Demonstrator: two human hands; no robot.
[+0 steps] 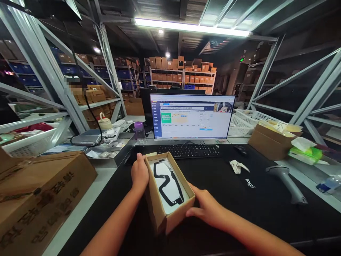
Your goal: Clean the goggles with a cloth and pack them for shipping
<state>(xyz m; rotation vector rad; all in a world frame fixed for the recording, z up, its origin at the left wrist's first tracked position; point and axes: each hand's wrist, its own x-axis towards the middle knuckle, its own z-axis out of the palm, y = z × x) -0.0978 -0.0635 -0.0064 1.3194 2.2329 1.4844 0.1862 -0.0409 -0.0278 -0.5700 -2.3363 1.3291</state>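
An open cardboard box [179, 217] is held over the black desk mat [221, 234], a white insert [174, 186] with a black eyewear outline inside it. The left hand [140, 173] grips its left side, thumb up; the right hand [204, 206] clasps its near right corner. Beyond are a keyboard [189, 150] and monitor [191, 122]; rightward, crumpled paper [236, 167] and a barcode scanner [289, 183]
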